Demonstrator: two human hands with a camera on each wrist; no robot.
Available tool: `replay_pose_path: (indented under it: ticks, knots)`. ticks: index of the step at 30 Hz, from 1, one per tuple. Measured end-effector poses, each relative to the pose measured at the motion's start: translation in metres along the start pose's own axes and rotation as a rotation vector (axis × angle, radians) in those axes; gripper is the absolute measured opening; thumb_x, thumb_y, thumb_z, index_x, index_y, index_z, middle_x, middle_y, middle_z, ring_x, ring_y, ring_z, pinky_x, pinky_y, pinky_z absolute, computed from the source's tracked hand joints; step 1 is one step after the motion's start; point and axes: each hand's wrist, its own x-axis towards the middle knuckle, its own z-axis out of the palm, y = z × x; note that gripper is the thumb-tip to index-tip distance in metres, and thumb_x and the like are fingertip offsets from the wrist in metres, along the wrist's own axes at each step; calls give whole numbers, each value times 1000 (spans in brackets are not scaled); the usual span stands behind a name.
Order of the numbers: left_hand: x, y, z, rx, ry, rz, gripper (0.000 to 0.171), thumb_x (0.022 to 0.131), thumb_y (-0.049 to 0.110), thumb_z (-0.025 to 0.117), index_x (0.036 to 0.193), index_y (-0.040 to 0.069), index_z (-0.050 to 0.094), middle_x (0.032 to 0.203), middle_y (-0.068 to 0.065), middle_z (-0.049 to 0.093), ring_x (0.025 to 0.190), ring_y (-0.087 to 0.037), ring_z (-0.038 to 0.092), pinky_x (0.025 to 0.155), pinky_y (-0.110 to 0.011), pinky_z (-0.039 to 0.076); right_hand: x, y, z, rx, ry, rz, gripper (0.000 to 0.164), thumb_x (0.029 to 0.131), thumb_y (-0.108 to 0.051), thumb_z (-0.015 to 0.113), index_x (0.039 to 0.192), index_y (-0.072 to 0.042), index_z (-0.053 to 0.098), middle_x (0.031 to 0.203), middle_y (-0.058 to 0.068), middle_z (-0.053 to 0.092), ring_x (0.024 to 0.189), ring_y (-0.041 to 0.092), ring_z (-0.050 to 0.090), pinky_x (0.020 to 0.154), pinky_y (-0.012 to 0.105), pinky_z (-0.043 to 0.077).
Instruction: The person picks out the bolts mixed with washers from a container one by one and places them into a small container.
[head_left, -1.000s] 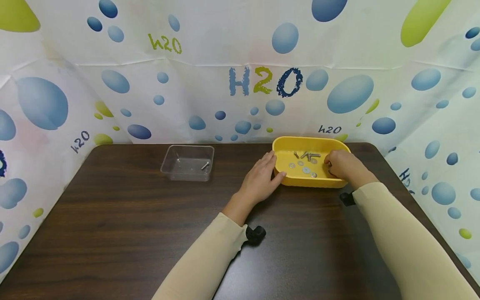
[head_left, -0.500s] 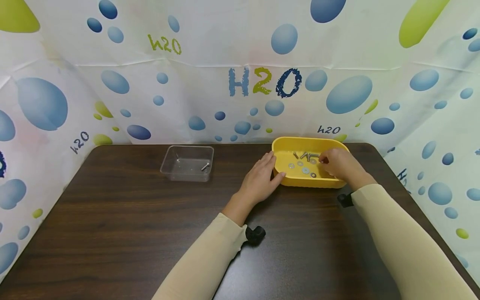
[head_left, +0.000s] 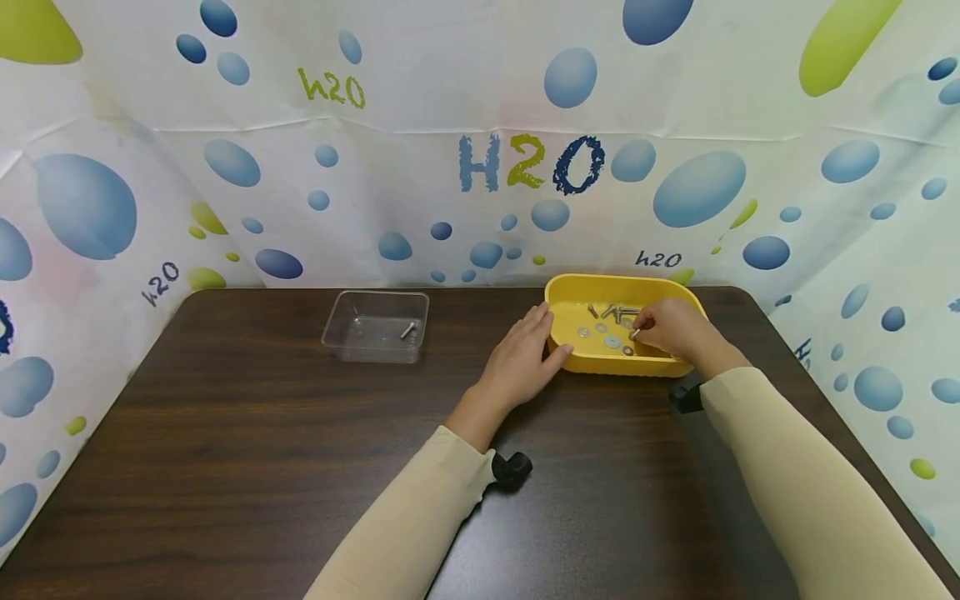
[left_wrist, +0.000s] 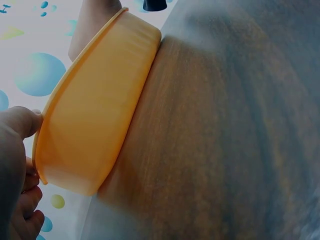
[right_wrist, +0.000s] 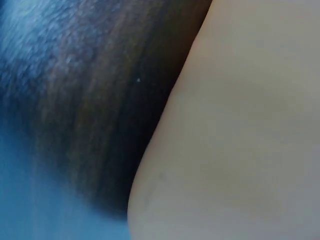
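Observation:
In the head view a yellow tray (head_left: 581, 362) holds several silver bolts (head_left: 609, 311) and flat washers (head_left: 612, 341). Over its right part, my right hand (head_left: 678, 332) pinches a small silver bolt (head_left: 634, 333) between thumb and fingertips. My left hand (head_left: 517, 357) rests against the tray's left end, thumb at the front corner and fingers along the side. The left wrist view shows the thumb (left_wrist: 25, 121) touching the rim beside the tray's outer wall (left_wrist: 95, 110). Only blurred skin and tabletop fill the right wrist view, so the right fingertips are hidden there.
To the left stands a clear plastic box (head_left: 375, 350) with one bolt (head_left: 408, 330) inside. Both containers sit near the back edge of the dark wooden table (head_left: 225, 450). A patterned curtain (head_left: 420, 92) hangs right behind that edge.
My right hand has shifted slightly left inside the yellow tray, and a bolt now shows at its fingertips. The left hand has stayed against the tray.

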Motion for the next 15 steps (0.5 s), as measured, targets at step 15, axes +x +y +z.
replay_pose_path:
  ticks: [15]
  knots:
    - [-1, 0, 0, -3, 0, 3, 71, 101, 49, 48, 155, 6, 29, 164, -6, 22, 151, -20, 20, 122, -38, 21, 0, 2, 2, -123, -4, -38, 25, 91, -23, 69, 102, -2, 77, 93, 10, 75, 80, 23, 59, 86, 45, 51]
